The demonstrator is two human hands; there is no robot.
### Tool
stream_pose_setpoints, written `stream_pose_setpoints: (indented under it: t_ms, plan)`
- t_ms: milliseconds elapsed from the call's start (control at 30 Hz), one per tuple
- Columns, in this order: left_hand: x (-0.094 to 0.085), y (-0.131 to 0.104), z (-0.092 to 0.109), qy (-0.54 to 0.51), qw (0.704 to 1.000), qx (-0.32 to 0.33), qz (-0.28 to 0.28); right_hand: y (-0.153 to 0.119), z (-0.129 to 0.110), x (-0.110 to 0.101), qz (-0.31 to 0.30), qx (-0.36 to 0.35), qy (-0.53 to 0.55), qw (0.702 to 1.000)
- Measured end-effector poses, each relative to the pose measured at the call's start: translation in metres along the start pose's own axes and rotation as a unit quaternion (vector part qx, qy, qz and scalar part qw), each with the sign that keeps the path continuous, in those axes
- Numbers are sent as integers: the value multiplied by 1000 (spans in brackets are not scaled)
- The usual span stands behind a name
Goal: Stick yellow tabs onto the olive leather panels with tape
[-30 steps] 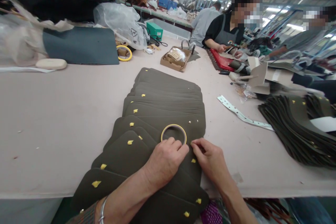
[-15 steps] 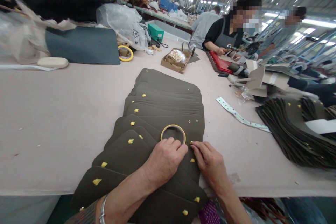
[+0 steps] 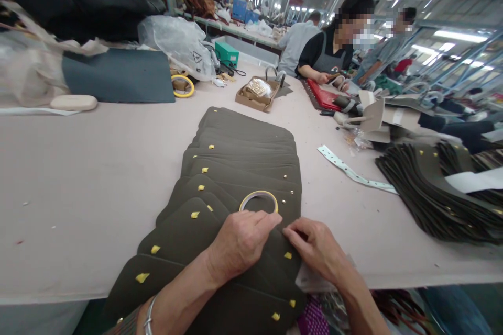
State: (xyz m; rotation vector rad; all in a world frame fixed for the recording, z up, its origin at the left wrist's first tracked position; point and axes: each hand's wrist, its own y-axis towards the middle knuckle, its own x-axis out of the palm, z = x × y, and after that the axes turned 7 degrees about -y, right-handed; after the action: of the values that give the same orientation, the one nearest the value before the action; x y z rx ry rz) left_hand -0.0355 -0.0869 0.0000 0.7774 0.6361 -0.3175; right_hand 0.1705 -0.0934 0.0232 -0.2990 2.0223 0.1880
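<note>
My left hand (image 3: 245, 238) is closed around the near side of a roll of yellow tape (image 3: 259, 193), whose ring stands up beyond the knuckles. Just to its right, my right hand (image 3: 314, 243) pinches thumb and finger together low over the pile; what lies between the fingertips is too small to make out. Under both hands fans a stack of dark olive panels (image 3: 243, 159) with rounded corners. Small yellow tape bits (image 3: 195, 215) dot the panels on both sides. A few tiny metal studs (image 3: 283, 201) show near the right edge, beyond my right fingertips.
Right of the stack lie a pale strip with holes (image 3: 353, 171) and a thick bundle of dark pieces (image 3: 428, 188). Farther back are a small cardboard box (image 3: 251, 103), another yellow tape roll (image 3: 183, 86) and a grey-blue sheet (image 3: 121, 76). A co-worker (image 3: 328, 52) handles a red item across the table.
My right hand has drawn slightly nearer to me, and a stud shows beyond its fingertips. My left hand keeps the tape roll, a little lower. The whole view has shifted slightly.
</note>
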Motion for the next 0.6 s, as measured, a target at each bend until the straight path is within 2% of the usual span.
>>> stream_pose_setpoints:
  t_ms: [100,200,367,600]
  plan:
    - [0,-1,0,-12,1000,9,0,-5,-8,1,89,-29,71,993]
    - [1,-1,0,-2,1000,4,-3,-5,-17,4,158,-93,106,977]
    - [4,-3,1,26,1000,-10,-4,-1,-23,12,183,-170,48,967]
    - [5,-1,3,5,1000,-11,7,-1,-20,23,249,-169,-48,952]
